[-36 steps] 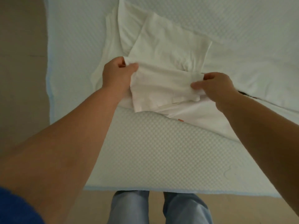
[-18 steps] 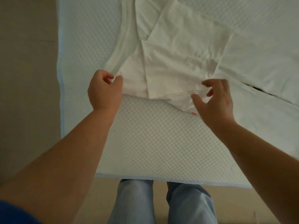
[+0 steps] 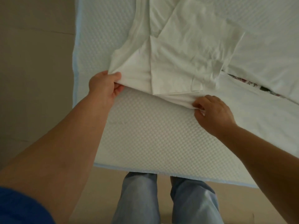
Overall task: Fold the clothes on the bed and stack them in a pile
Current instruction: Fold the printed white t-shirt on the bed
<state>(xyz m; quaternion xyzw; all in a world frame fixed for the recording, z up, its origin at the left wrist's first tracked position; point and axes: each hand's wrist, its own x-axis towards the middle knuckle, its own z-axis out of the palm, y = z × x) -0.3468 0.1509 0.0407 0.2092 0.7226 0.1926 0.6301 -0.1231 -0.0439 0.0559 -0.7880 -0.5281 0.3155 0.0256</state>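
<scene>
Bed [image 3: 145,135] w/ quilted white cover filled most of view, its near edge by the person's legs. White shirt [image 3: 186,50] lay toward the far-left part of bed, side panels already folded in, top cut off by frame. A sec ago both hands were off the cloth after dropping a flap; now each had re-taken the near hem. Left hand [image 3: 103,88] gripped the left hem corner, fabric bunched betw. thumb & fingers; right hand [image 3: 213,112] pinched the right corner. Hands well apart, hem stretched between. Prob. next fold is hem up toward collar, so this garment looks past halfway. Dark patterned item [image 3: 258,85] peeked from under another white cloth at right, too little showing to ID. No pile visible.
</scene>
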